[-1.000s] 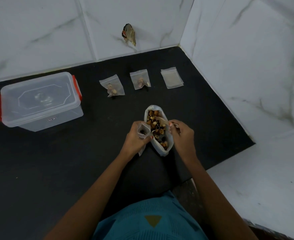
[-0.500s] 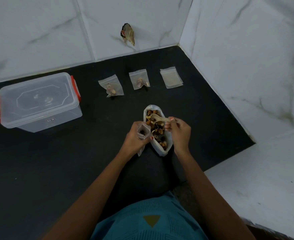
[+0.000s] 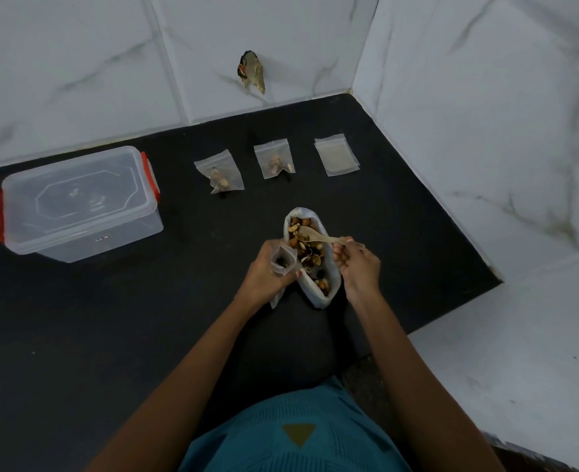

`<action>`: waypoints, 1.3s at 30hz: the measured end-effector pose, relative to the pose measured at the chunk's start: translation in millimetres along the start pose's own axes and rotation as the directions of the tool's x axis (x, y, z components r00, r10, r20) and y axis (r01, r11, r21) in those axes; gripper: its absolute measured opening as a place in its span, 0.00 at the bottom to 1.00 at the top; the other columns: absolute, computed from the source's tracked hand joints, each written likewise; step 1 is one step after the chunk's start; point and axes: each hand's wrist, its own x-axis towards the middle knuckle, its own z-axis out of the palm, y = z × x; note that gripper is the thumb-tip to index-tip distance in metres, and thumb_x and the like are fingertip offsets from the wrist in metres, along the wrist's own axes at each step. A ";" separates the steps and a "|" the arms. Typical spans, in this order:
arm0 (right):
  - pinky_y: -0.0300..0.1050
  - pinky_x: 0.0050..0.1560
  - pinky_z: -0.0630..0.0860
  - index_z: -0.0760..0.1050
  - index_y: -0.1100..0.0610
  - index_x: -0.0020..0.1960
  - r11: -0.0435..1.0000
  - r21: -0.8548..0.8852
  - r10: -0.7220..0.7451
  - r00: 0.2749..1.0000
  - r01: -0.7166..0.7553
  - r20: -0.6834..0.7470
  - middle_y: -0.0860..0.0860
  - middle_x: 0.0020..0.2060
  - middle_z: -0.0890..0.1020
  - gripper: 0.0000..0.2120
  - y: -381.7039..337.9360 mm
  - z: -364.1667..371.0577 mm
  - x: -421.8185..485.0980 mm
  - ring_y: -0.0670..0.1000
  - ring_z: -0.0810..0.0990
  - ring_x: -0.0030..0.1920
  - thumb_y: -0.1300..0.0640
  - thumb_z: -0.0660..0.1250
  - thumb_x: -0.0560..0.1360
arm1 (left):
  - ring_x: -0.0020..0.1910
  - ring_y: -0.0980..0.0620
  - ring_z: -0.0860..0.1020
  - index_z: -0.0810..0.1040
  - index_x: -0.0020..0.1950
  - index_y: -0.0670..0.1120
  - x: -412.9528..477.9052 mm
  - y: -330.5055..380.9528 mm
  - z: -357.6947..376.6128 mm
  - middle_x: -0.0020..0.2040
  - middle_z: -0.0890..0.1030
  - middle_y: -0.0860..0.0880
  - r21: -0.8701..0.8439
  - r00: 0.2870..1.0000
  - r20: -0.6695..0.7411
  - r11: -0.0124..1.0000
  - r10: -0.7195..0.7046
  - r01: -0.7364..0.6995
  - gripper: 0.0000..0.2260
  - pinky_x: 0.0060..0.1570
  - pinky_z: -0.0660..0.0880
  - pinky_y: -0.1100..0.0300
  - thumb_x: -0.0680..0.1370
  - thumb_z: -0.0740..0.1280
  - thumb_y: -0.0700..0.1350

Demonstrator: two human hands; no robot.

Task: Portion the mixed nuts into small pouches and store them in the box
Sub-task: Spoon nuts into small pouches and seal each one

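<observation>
An open white bag of mixed nuts (image 3: 329, 287) lies on the black counter (image 3: 110, 335) in front of me. My left hand (image 3: 264, 274) grips a small clear pouch (image 3: 283, 258), its mouth held open just left of the bag, with a few dark nuts inside. My right hand (image 3: 356, 264) pinches the handle of a pale wooden spoon (image 3: 318, 237), whose bowl lies on the nuts at the bag's far end. Farther back lie two filled pouches (image 3: 219, 175) (image 3: 274, 162) and a flat stack of empty pouches (image 3: 336, 155). The clear box (image 3: 76, 204) with red clips stands at the left, lid on.
White marble-tiled walls (image 3: 468, 114) close the counter at the back and right, meeting in a corner. A dark torn spot (image 3: 252, 74) marks the back wall. The counter's front right corner ends near a white ledge (image 3: 519, 335).
My right hand has shifted the spoon from beside the bag up onto the nuts at the bag's far end. My left hand keeps holding the open pouch in place.
</observation>
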 end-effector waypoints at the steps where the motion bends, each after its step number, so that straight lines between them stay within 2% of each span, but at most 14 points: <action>1: 0.40 0.43 0.75 0.75 0.60 0.43 1.000 0.016 0.016 1.000 -0.016 0.006 0.53 0.35 0.78 0.07 -1.3 -0.9 -0.2 0.46 0.77 0.36 0.62 0.61 0.78 | 0.53 0.62 0.73 0.68 0.62 0.50 -0.4 0.6 0.0 0.53 0.74 0.57 0.003 1.000 0.005 1.000 0.001 -0.001 0.20 0.46 0.70 0.71 0.73 0.70 0.40; 3: 0.39 0.41 0.75 0.75 0.60 0.43 1.000 0.009 0.015 1.000 -0.015 0.015 0.53 0.34 0.78 0.07 -2.2 -1.4 -1.1 0.46 0.77 0.35 0.62 0.61 0.78 | 0.54 0.61 0.73 0.67 0.63 0.49 -0.2 1.4 0.0 0.54 0.74 0.56 0.019 1.000 0.017 1.000 0.006 -0.006 0.21 0.47 0.70 0.71 0.73 0.70 0.40; 7: 0.32 0.33 0.76 0.77 0.59 0.41 0.959 -0.218 -0.176 0.983 0.182 0.046 0.51 0.32 0.78 0.08 3.5 7.2 -2.8 0.44 0.77 0.32 0.62 0.62 0.77 | 0.56 0.58 0.73 0.68 0.63 0.48 -0.1 1.2 -0.4 0.55 0.74 0.55 0.047 0.999 0.031 0.999 0.007 -0.008 0.21 0.48 0.69 0.71 0.73 0.70 0.40; 9: 0.31 0.33 0.75 0.77 0.59 0.41 0.946 -0.238 -0.210 0.976 0.220 0.064 0.51 0.31 0.78 0.08 4.0 10.8 -2.4 0.44 0.77 0.32 0.62 0.62 0.77 | 0.55 0.59 0.73 0.68 0.63 0.48 0.1 1.6 -1.0 0.55 0.74 0.55 0.051 0.999 0.034 0.999 0.005 -0.007 0.21 0.47 0.69 0.71 0.73 0.70 0.40; 14: 0.36 0.38 0.76 0.76 0.60 0.43 0.998 -0.036 -0.042 0.999 0.043 0.028 0.52 0.33 0.78 0.07 1.2 1.5 0.6 0.45 0.77 0.34 0.62 0.62 0.77 | 0.53 0.63 0.72 0.68 0.61 0.50 0.8 3.5 -2.8 0.53 0.73 0.58 0.062 0.999 0.041 0.998 0.014 -0.016 0.20 0.46 0.69 0.72 0.73 0.71 0.40; 17: 0.37 0.39 0.75 0.75 0.60 0.43 0.999 0.046 0.003 0.999 -0.005 0.044 0.53 0.34 0.78 0.06 -0.1 -5.4 -0.9 0.46 0.77 0.35 0.62 0.62 0.78 | 0.51 0.66 0.72 0.68 0.59 0.51 0.7 2.5 -2.9 0.53 0.72 0.59 0.074 0.999 0.033 0.997 0.017 -0.020 0.19 0.49 0.70 0.71 0.72 0.71 0.39; 19: 0.37 0.40 0.75 0.75 0.60 0.44 0.996 0.089 0.012 0.999 -0.017 0.051 0.53 0.35 0.78 0.06 -2.1 -8.8 -2.3 0.46 0.77 0.36 0.63 0.62 0.77 | 0.56 0.63 0.70 0.69 0.58 0.52 1.0 0.5 -2.4 0.58 0.69 0.57 0.103 0.999 0.013 0.994 0.045 -0.046 0.20 0.54 0.69 0.68 0.72 0.72 0.39; 21: 0.37 0.40 0.75 0.75 0.60 0.44 0.995 0.099 0.012 0.999 -0.018 0.053 0.53 0.36 0.78 0.05 -5.2 -12.2 -4.8 0.46 0.77 0.36 0.63 0.62 0.77 | 0.62 0.60 0.64 0.69 0.57 0.52 1.0 -0.2 -2.1 0.63 0.62 0.56 0.154 0.997 -0.013 0.986 0.073 -0.070 0.20 0.58 0.66 0.65 0.71 0.73 0.39; 23: 0.37 0.41 0.75 0.76 0.60 0.45 0.996 0.086 -0.002 0.998 -0.004 0.062 0.53 0.36 0.78 0.05 -10.6 -15.8 -9.4 0.46 0.77 0.37 0.62 0.61 0.77 | 0.63 0.60 0.61 0.70 0.57 0.50 0.8 0.3 -2.7 0.64 0.58 0.55 0.177 0.995 -0.043 0.981 0.093 -0.084 0.21 0.60 0.64 0.66 0.70 0.73 0.38; 28: 0.38 0.43 0.76 0.77 0.58 0.45 0.996 0.046 -0.080 0.987 0.074 0.139 0.51 0.36 0.79 0.06 -32.1 -20.4 -32.4 0.45 0.78 0.38 0.61 0.62 0.77 | 0.61 0.58 0.69 0.68 0.62 0.46 -3.6 5.9 -5.3 0.63 0.70 0.51 0.104 0.993 -0.078 0.991 0.093 -0.085 0.24 0.57 0.69 0.66 0.69 0.74 0.38; 32: 0.36 0.40 0.76 0.78 0.58 0.45 0.977 -0.041 -0.194 0.952 0.209 0.236 0.50 0.35 0.80 0.07 -44.2 -18.6 -57.8 0.43 0.78 0.35 0.61 0.61 0.77 | 0.62 0.57 0.70 0.67 0.62 0.46 -6.4 18.5 -1.1 0.61 0.72 0.51 0.070 0.988 -0.099 0.991 0.121 -0.114 0.25 0.49 0.69 0.75 0.70 0.73 0.37; 35: 0.35 0.37 0.77 0.78 0.57 0.45 0.890 -0.176 -0.357 0.882 0.421 0.307 0.50 0.34 0.79 0.08 -44.2 -16.1 -72.4 0.42 0.78 0.34 0.62 0.61 0.77 | 0.60 0.60 0.68 0.66 0.65 0.44 -9.0 28.5 2.5 0.60 0.70 0.54 0.057 0.986 -0.104 0.990 0.133 -0.128 0.27 0.49 0.68 0.74 0.70 0.73 0.37; 37: 0.33 0.37 0.76 0.78 0.58 0.46 0.756 -0.291 -0.480 0.798 0.587 0.364 0.49 0.34 0.79 0.07 -39.4 -15.0 -77.3 0.40 0.78 0.33 0.63 0.61 0.77 | 0.59 0.59 0.69 0.66 0.65 0.44 -9.8 32.5 4.0 0.59 0.70 0.53 0.050 0.982 -0.114 0.988 0.151 -0.146 0.27 0.50 0.68 0.72 0.70 0.73 0.36; 39: 0.31 0.38 0.75 0.78 0.61 0.49 0.579 -0.358 -0.577 0.679 0.732 0.455 0.48 0.35 0.80 0.06 -32.9 -13.6 -80.7 0.38 0.78 0.35 0.63 0.62 0.76 | 0.57 0.57 0.71 0.66 0.64 0.44 -10.0 34.9 5.2 0.58 0.71 0.52 0.045 0.979 -0.131 0.987 0.159 -0.154 0.26 0.48 0.70 0.74 0.70 0.73 0.36</action>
